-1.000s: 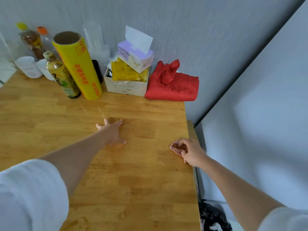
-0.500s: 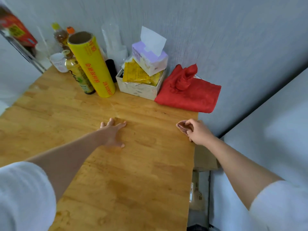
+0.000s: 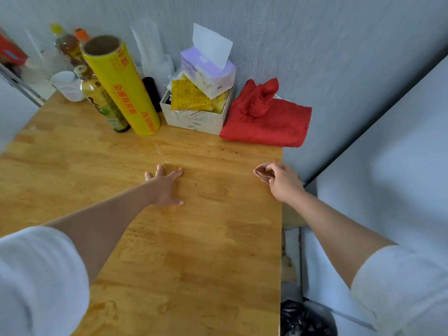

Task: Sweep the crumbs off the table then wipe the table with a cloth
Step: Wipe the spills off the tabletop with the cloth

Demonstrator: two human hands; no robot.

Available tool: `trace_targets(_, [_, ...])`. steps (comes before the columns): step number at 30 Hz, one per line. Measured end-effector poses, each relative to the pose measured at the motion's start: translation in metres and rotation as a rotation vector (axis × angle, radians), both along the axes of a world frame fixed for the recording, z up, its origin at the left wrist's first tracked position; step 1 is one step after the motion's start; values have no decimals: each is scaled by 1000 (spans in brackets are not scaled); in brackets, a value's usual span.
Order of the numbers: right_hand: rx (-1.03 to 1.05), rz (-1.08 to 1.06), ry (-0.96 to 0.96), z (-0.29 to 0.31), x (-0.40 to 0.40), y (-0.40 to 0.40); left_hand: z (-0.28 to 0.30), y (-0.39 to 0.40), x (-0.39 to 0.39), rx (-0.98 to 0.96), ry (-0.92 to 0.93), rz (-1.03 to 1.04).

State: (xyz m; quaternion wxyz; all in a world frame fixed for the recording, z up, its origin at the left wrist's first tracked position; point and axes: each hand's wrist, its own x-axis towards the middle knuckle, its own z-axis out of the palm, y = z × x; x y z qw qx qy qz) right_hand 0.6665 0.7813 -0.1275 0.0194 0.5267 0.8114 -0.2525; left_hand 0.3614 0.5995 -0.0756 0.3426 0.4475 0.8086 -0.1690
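Note:
My left hand [image 3: 166, 187] lies flat on the wooden table [image 3: 194, 251] near its middle, fingers spread and pointing toward the wall. My right hand [image 3: 278, 179] hovers at the table's right edge, cupped with the palm turned toward the left hand; I see nothing in it. A folded red cloth [image 3: 266, 122] sits at the back right corner against the wall, beyond both hands. A few faint pale specks [image 3: 158, 147] show on the wood just ahead of my left hand.
Along the back stand a yellow cling-film roll [image 3: 123, 88], a tea bottle [image 3: 101, 103], a white jar [image 3: 68, 86] and a box with a tissue pack [image 3: 198, 100]. A black bin bag [image 3: 305, 318] sits on the floor beside the right edge.
My right hand has slid along the right edge toward the wall, staying cupped. My left hand has stayed flat at about the same spot.

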Motion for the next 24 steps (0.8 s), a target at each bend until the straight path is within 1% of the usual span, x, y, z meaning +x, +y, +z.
trace_targets(5, [0,-38,-31,6,-6,-8,5,2,0,-8,-3,-16])
trace_targets(8, [-7,1,-31,7,-7,-23,1,1,0,-9,-5,-23])
trace_targets(10, [7,68,-12,9,0,-47,-1,1,-2,-7,-3,-25])
trace_targets(12, [8,149,3,7,14,-90,-2,1,-4,-9,2,-41])
trace_targets(14, [-40,252,75,10,33,-140,0,2,-2,-9,6,-49])
trace_targets(16, [-117,335,152,16,49,-168,2,2,0,-20,-2,-43])
trace_targets(18, [-267,345,199,26,50,-157,6,1,2,-28,-11,-30])
trace_targets(19, [-298,328,200,29,47,-141,6,0,5,-32,-17,-25])
trace_targets(20, [-285,292,200,30,40,-117,7,0,4,-30,-19,-19])
trace_targets(22, [-175,154,188,32,20,-65,6,0,2,-18,-21,-9])
trace_targets(24, [-6,-6,93,33,-2,-27,3,0,2,-6,-32,-9])
